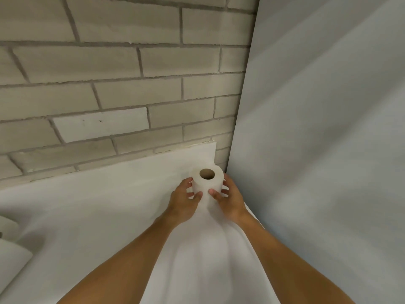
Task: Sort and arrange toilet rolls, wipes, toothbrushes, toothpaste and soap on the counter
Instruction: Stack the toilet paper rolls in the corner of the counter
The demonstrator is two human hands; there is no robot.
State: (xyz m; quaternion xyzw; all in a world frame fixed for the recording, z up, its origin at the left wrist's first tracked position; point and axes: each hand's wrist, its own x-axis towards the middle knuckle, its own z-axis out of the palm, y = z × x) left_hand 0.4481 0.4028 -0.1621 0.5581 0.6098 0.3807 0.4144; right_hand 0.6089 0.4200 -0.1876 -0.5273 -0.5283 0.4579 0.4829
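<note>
Light and easily crushed, the upright toilet roll (pixel 207 183) is held round its sides by left hand (pixel 183 201) and right hand (pixel 228 199), fingers (pixel 188 182) curled gently, over the counter (pixel 98 205).

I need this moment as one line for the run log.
toilet roll: upright, hole up, near back right corner of counter | left hand: grips roll | right hand: grips roll | contact with counter: unclear

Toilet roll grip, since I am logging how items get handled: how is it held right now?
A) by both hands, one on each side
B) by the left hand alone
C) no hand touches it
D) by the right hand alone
A: the left hand and the right hand each curl fingers round one side of the upright toilet roll.
</note>
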